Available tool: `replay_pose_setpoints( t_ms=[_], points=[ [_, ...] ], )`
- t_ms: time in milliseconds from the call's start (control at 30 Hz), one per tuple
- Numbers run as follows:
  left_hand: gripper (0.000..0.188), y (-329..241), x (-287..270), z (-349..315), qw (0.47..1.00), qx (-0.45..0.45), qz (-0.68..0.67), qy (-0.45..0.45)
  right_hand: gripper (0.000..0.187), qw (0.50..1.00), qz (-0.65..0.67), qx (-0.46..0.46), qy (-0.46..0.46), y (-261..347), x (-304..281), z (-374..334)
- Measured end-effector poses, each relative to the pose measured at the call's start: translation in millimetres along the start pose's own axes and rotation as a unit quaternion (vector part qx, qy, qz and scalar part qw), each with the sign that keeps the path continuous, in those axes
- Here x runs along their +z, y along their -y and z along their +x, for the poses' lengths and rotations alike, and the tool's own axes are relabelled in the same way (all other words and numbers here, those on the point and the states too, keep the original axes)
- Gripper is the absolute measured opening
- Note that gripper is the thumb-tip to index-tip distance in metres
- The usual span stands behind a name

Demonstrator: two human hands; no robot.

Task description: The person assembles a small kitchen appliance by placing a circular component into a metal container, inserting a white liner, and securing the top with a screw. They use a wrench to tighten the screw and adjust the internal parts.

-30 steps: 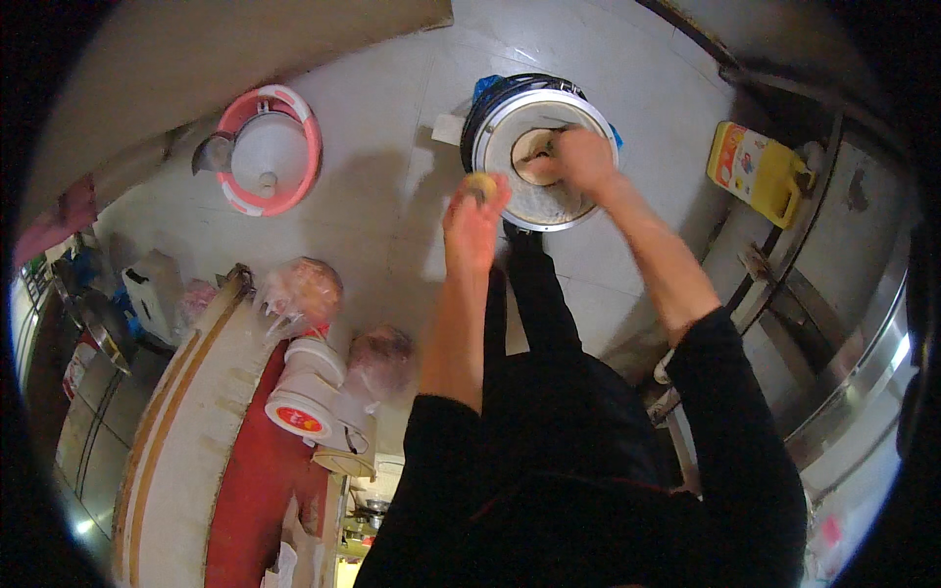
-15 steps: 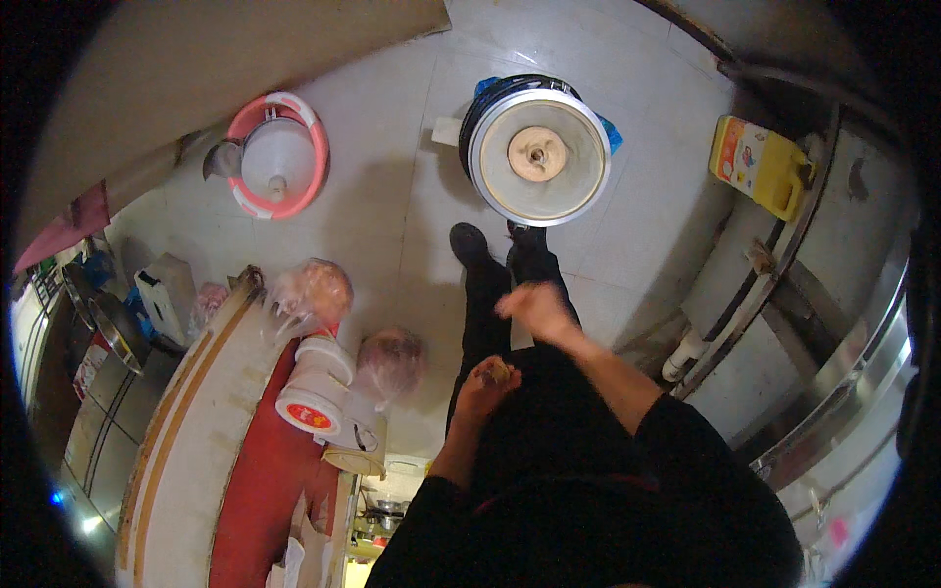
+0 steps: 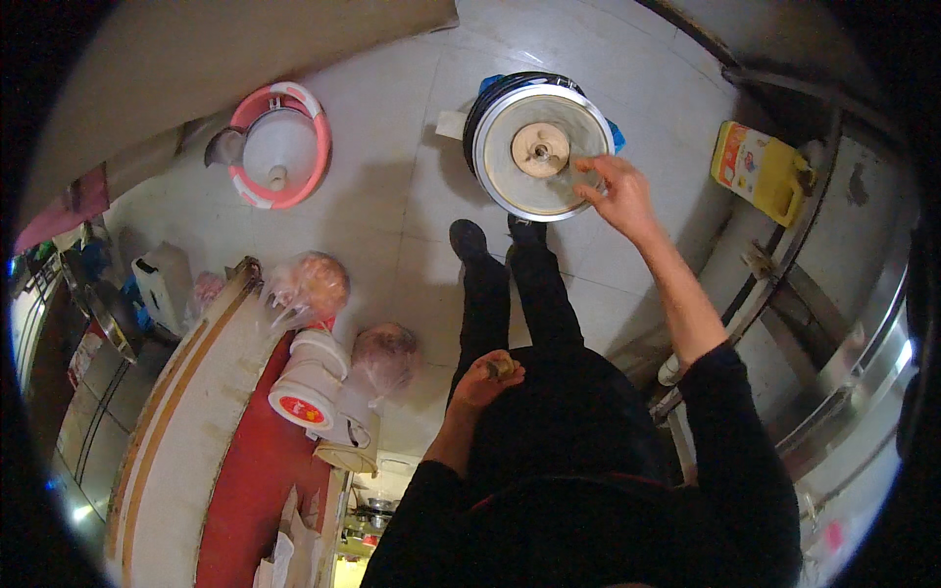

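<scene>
My left hand is closed around a small brownish-yellow lump, too small to name, just in front of my dark apron. My right hand reaches over the near right rim of a round pale bin with a shiny metal edge. Its thumb and fingers are apart, and I see nothing between them. Inside the bin lies a pale tan disc with a small dark spot at its middle. Black and blue plastic shows around the bin's far side.
On the tiled floor at the far left stands a pink-and-white rimmed tub holding a pale round piece. A yellow jug is by the right wall. At left, bagged goods and white buckets sit beside a red surface.
My right hand has moved forward and right, from above my legs to over the bin's rim. My left hand stays near my lap, still holding the small lump.
</scene>
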State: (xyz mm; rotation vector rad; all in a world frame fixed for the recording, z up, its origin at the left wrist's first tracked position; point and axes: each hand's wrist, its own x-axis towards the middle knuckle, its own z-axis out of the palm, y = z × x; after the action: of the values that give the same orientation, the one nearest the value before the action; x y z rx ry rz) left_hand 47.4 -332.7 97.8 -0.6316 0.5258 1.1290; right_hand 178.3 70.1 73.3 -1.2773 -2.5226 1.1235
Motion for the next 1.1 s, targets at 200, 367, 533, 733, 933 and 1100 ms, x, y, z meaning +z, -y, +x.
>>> replay_pose_setpoints(
  t_ms=[200,367,533,733,933,1100],
  points=[
    [0.057,-3.6,9.2,-3.6,0.998,-0.010,0.016,-0.057,0.068,0.981,-0.172,-0.015,0.091,-4.5,45.8,58.0],
    [0.052,-0.1,1.4,2.4,1.000,-0.009,-0.015,-0.007,0.084,0.970,-0.211,-0.027,0.118,-16.2,60.9,62.5],
    [0.056,4.0,1.2,7.0,1.000,-0.002,-0.004,0.008,0.087,0.983,-0.141,0.100,0.065,-7.8,80.9,57.5],
    [0.044,1.8,16.4,3.3,0.999,-0.013,0.006,-0.038,0.082,0.981,-0.042,0.190,-0.019,4.6,93.9,50.8],
    [0.055,-2.5,17.4,11.6,0.999,0.006,0.041,-0.004,0.095,0.980,-0.089,0.176,0.028,-3.2,91.2,49.4],
    [0.036,-61.3,71.5,87.8,0.961,0.257,0.082,-0.062,0.095,0.984,-0.079,0.152,0.041,2.0,89.8,51.7]
  ],
)
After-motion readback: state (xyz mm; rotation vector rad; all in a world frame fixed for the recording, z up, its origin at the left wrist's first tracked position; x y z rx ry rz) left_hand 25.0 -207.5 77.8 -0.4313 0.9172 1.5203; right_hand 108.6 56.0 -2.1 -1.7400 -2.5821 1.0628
